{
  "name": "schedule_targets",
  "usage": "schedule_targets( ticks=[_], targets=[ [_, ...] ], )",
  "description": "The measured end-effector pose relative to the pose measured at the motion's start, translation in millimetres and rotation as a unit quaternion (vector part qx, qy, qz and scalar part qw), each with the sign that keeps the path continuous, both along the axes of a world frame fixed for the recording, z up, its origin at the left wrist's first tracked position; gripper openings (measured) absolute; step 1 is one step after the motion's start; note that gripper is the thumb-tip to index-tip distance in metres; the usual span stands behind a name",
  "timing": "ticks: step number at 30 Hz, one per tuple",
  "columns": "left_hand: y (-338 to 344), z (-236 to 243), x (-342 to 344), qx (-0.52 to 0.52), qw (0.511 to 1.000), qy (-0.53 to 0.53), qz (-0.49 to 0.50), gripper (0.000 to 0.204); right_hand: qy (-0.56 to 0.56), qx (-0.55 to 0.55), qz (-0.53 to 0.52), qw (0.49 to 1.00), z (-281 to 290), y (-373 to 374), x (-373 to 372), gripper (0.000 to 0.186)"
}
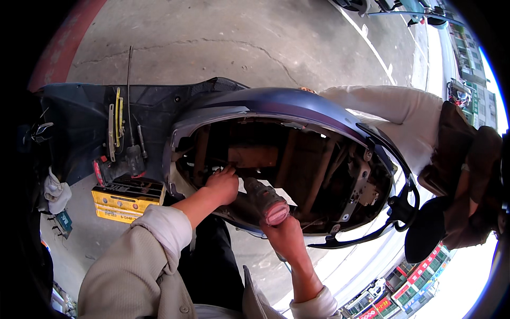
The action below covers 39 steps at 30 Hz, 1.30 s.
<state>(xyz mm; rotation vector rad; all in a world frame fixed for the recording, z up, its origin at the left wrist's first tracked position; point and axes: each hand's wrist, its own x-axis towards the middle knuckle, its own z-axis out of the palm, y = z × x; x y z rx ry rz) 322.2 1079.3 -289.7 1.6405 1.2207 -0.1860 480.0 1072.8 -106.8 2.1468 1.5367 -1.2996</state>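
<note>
Below me is a dark blue-purple electric scooter body (271, 97) with its seat compartment (305, 175) uncovered, showing brackets and frame bars inside. My right hand (284, 234) is wrapped round the grip of a worn cordless drill (260, 196) with a reddish end. The drill leans over the near rim with its front end in the dark cavity, where its tip cannot be made out. To its left, my left hand (223, 183) reaches over the same rim, its fingers bent together near a brownish block (253, 156). Whatever those fingertips pinch is lost in shadow.
On the dark footboard (69, 106) at left lie a red-and-black power tool (119, 167), a long screwdriver (130, 80) and yellow strips (118, 117). A yellow box (126, 202) stands below. Another person in beige trousers (393, 106) is by the black grab rail (406, 210) at right.
</note>
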Motion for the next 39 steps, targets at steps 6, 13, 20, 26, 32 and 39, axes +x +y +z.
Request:
schedule_targets(
  ticks=[6, 13, 20, 26, 32, 39],
  targets=[
    [2, 1, -1, -0.005, 1.0, -0.009, 0.002, 0.042, 0.027, 0.003, -0.083, 0.996, -2, 1, -1, 0.028],
    [6, -1, -5, -0.001, 1.0, -0.018, -0.008, 0.038, -0.003, -0.036, -0.068, 0.997, 1, 12, -7, 0.033],
    [45, -10, -10, 0.053, 0.995, 0.048, 0.076, 0.048, 0.025, -0.067, -0.118, 0.99, 1, 2, -34, 0.035],
    [42, -41, -9, -0.041, 0.995, 0.082, 0.03, 0.067, -0.008, -0.068, -0.144, 0.987, -3, -6, -51, 0.036],
    [39, -58, -12, -0.023, 0.997, 0.057, 0.055, 0.064, -0.078, -0.133, -0.031, 0.988, -1, 9, -49, 0.04],
    [39, -62, -12, -0.04, 0.995, 0.063, 0.065, 0.069, -0.076, -0.13, -0.032, 0.988, -1, 7, -49, 0.041]
  ],
)
